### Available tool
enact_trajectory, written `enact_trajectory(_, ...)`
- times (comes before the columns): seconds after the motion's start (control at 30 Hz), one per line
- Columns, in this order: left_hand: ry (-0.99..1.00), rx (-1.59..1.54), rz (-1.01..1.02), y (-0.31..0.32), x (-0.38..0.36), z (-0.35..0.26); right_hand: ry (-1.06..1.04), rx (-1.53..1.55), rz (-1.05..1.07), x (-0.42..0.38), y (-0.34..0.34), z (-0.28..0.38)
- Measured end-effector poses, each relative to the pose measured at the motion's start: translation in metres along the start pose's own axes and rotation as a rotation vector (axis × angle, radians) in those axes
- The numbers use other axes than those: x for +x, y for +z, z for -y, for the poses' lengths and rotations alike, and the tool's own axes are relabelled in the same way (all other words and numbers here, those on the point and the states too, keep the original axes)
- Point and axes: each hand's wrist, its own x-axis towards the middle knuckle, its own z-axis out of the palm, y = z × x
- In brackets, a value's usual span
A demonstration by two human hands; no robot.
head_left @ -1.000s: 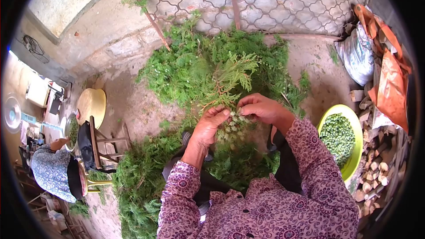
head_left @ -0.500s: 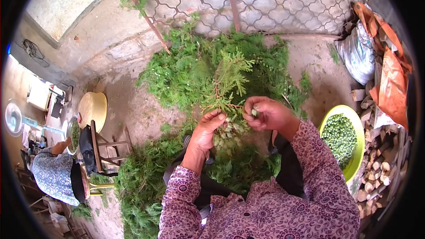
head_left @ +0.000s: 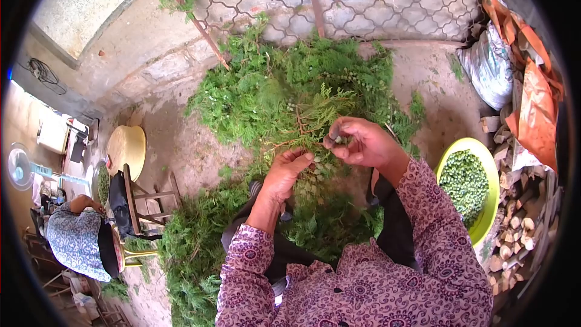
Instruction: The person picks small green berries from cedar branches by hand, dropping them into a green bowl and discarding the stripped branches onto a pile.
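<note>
My left hand (head_left: 285,175) pinches the stem of a leafy evergreen sprig (head_left: 299,122), which fans out above and beyond the fingers. Just right of it, my right hand (head_left: 369,145) is closed with its fingers curled, and a bit of pale green, apparently a small seed cone (head_left: 344,140), shows between thumb and fingertips. Beyond both hands lies a large heap of evergreen branches (head_left: 236,94). More cut greenery (head_left: 193,248) covers the ground at my left and between my legs. A yellow-green basin (head_left: 491,200) to my right holds many small green cones (head_left: 465,184).
Stacked firewood (head_left: 514,236) lies behind the basin, with a white sack (head_left: 489,69) and orange cloth (head_left: 535,109) above. A metal lattice (head_left: 387,0) stands at the back wall. Leftward are a wooden stool (head_left: 151,197), a tan tub (head_left: 128,151) and a seated person (head_left: 78,236).
My right hand has risen slightly and turned, close to the sprig. The sprig has tipped lower and to the right, while my left hand keeps its pinch. The other person's arm has drawn back.
</note>
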Motion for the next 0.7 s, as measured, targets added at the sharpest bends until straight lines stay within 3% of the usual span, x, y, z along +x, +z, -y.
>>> enact_trajectory(0.1, -0.007, 0.017, 0.014, -0.004, 0.001, 0.003, -0.049, -0.019, -0.008, 0.007, -0.010, -0.004)
enact_trajectory(0.17, -0.002, 0.030, 0.011, -0.004, 0.001, 0.002, 0.004, -0.615, -0.101, 0.007, -0.004, -0.004)
enact_trajectory(0.2, -0.011, 0.026, 0.018, -0.004, 0.000, 0.001, 0.004, -0.616, -0.100, 0.010, -0.004, -0.008)
enact_trajectory(0.27, -0.022, 0.021, 0.023, -0.003, -0.002, -0.001, -0.216, -1.132, -0.025, 0.017, -0.005, -0.021)
enact_trajectory(0.53, -0.040, 0.064, 0.072, -0.012, -0.004, -0.001, -0.115, -1.073, -0.020, 0.024, -0.002, -0.028)
enact_trajectory(0.6, -0.007, 0.015, 0.114, -0.011, -0.009, -0.004, 0.139, -0.827, -0.022, 0.022, 0.001, -0.023)
enact_trajectory(0.63, 0.027, -0.034, 0.157, -0.010, -0.010, -0.005, 0.141, -0.828, -0.021, 0.020, 0.002, -0.023)
enact_trajectory(0.7, 0.039, -0.043, 0.155, -0.010, -0.012, -0.005, 0.170, -0.509, -0.042, 0.018, 0.002, -0.024)
